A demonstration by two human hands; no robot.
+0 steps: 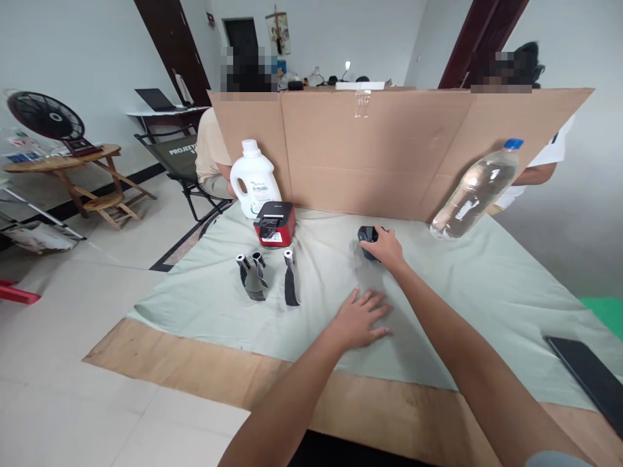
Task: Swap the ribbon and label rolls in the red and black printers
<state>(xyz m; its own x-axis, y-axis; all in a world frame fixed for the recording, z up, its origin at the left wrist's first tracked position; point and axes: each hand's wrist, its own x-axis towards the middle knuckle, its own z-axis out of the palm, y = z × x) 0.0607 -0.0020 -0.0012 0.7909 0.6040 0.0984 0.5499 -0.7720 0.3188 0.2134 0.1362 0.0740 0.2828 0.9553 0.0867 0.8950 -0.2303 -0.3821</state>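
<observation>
My right hand (388,248) is closed round a small dark, shiny black object (366,235) at the middle of the cloth; its kind I cannot make out. Nearer to me, my left hand (361,319) lies with fingers spread on the pale green cloth and holds nothing. To the left stand rolls with white cores and black strips hanging off them: a pair (253,280) joined by a strip, and a single roll (291,279). Behind these sits a small red and black box-shaped device (275,224), with a dark film-like piece at its front.
A cardboard panel (360,155) walls off the far side, with two people behind it. Against it stand a white jug (256,181) at left and a tilted clear bottle (477,191) at right. A black phone-like slab (584,373) lies at the right edge.
</observation>
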